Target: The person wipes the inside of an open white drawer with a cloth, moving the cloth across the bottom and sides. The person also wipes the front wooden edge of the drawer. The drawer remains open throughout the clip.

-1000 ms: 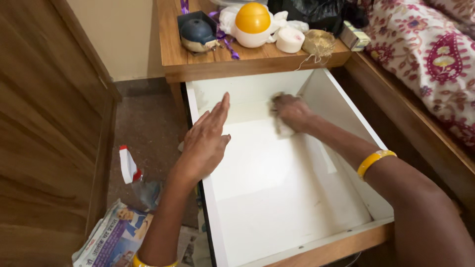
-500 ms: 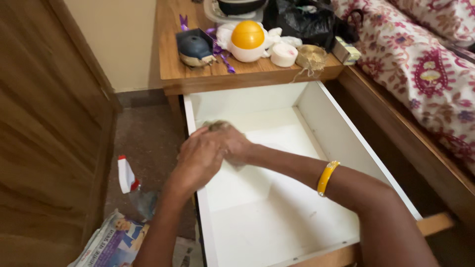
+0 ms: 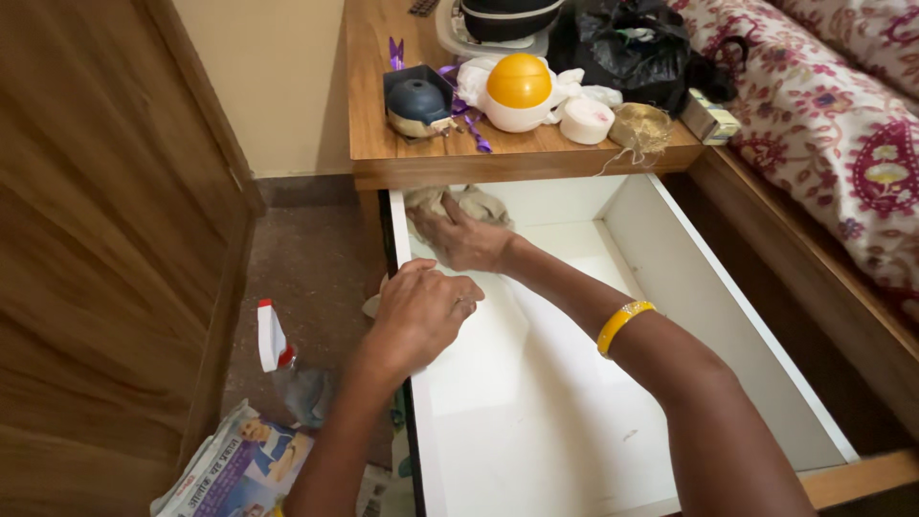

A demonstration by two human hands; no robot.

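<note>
A yellow-and-white ball-shaped container (image 3: 518, 91), a tape roll (image 3: 587, 120) and a black bag (image 3: 627, 43) are crowding the wooden bedside table (image 3: 383, 144), while a spray bottle (image 3: 278, 349) is standing beside newspaper (image 3: 230, 469) on the floor.
</note>
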